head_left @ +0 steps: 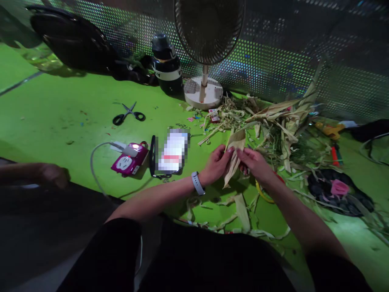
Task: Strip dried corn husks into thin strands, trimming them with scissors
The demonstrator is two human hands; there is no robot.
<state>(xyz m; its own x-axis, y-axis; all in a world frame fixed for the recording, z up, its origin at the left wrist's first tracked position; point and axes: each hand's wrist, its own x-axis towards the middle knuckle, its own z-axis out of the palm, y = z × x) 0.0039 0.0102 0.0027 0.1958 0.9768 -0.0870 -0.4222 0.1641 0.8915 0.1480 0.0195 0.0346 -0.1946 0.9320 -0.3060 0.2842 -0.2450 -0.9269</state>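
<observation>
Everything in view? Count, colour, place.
fan: 1, white base, back
bottle: 1, black, back
bag: 1, black, left
mesh: 1, grey, behind
table: 1, green, underneath
scissors: 1, black handles, left
adapter: 1, magenta, left
cable: 1, white, left
phone: 1, white screen, centre
held husk: 1, tan, centre
loose husks: many, tan, right
ring: 1, yellow, right
dark cluster: 1, black, right
small items: several, mixed colours, right
another person's hand: 1, left
wristband: 1, pale, wrist
left hand: 1, centre
right hand: 1, centre

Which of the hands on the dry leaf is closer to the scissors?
Left. The left hand is to the right of the scissors and closer to the wearer; the right hand is farther right, beyond the dry leaf.
</observation>
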